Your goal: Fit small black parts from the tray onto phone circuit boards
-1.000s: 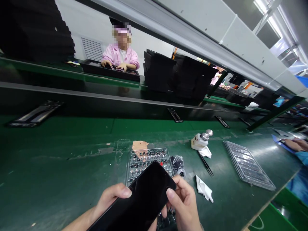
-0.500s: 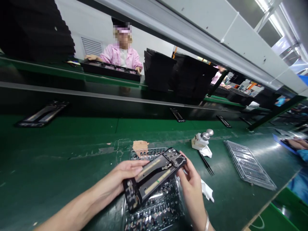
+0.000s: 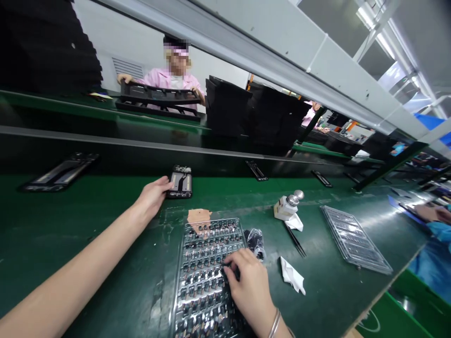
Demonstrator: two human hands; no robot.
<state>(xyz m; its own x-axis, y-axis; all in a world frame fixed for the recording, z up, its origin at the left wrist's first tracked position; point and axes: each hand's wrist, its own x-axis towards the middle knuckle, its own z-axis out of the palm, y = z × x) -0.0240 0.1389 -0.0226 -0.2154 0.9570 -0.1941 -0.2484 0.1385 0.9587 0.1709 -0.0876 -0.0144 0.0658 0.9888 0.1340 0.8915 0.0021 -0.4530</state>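
My left hand (image 3: 153, 197) reaches forward, its fingertips at the near edge of a black phone mid-frame (image 3: 180, 183) that lies on the dark conveyor belt with its inner side up. The hand does not appear to grip it. My right hand (image 3: 246, 286), with a silver bangle on its wrist, has curled fingers down in a clear plastic tray of small black parts (image 3: 207, 277). Those fingers hide whether they pinch a part. A small plastic bag of black pieces (image 3: 255, 244) lies just beyond them.
A pump dispenser bottle (image 3: 286, 206) and tweezers (image 3: 295, 239) stand right of the tray, near white wipes (image 3: 291, 276). Further right lies a ribbed clear tray (image 3: 354, 239). Another mid-frame (image 3: 59, 178) rests on the belt. Beyond, a co-worker in pink (image 3: 172, 77) holds a black rack.
The mid-frame has gone from both my hands onto the belt, far from the tray. My left hand has moved forward with it. My right hand has dropped into the parts tray.
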